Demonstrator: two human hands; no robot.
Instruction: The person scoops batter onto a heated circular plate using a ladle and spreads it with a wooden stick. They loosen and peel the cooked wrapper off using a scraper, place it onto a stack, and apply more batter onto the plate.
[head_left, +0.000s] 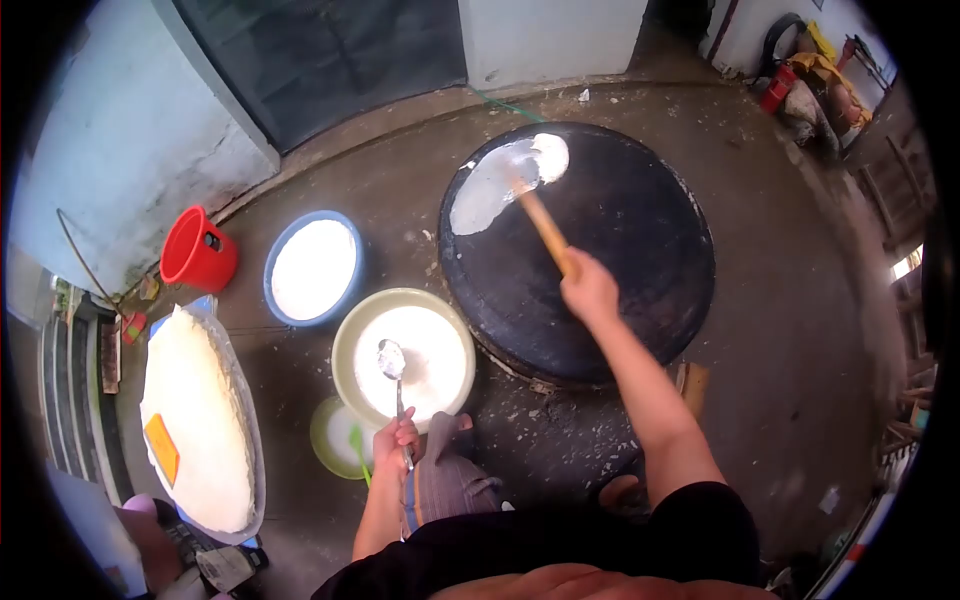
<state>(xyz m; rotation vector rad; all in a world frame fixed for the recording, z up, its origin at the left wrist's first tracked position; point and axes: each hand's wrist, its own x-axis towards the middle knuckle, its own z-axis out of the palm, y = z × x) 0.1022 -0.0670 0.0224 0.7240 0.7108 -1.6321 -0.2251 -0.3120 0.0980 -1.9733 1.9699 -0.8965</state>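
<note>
My right hand [590, 287] is closed around the wooden handle of a batter spreader [545, 230]. Its far end is blurred and rests in a patch of white batter [482, 198] on the upper left of a large round black griddle [620, 260]. A thicker blob of batter lies beside that end. My left hand [397, 440] grips the handle of a metal ladle [391, 360], its bowl coated with white batter. The ladle is above a pale green basin [343, 350] of white batter, near the basin's front rim.
A blue basin [268, 280] of white stuff and a red bucket [200, 250] stand at left. A tall pale stack of thin sheets [200, 410] bears an orange scraper [162, 450]. A green bowl [322, 440] sits below the basin. A grey cloth [455, 475] lies near my left hand.
</note>
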